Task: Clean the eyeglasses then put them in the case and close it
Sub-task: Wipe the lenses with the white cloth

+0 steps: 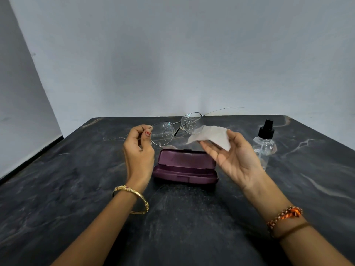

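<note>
left hand (138, 145) pinches glasses (179, 127) at frame centre, wet lenses exposed | right hand (233, 156) holds cloth (211, 138) for wiping | case (185, 167) open below, waiting

The place looks like a plain indoor room, maybe in a home, though I cannot tell for sure. A dark marble-patterned desk with pale veins (57, 189) stands in a corner. Behind the desk and at its left side rise bare, smooth, pale grey painted walls (172, 54).
</note>
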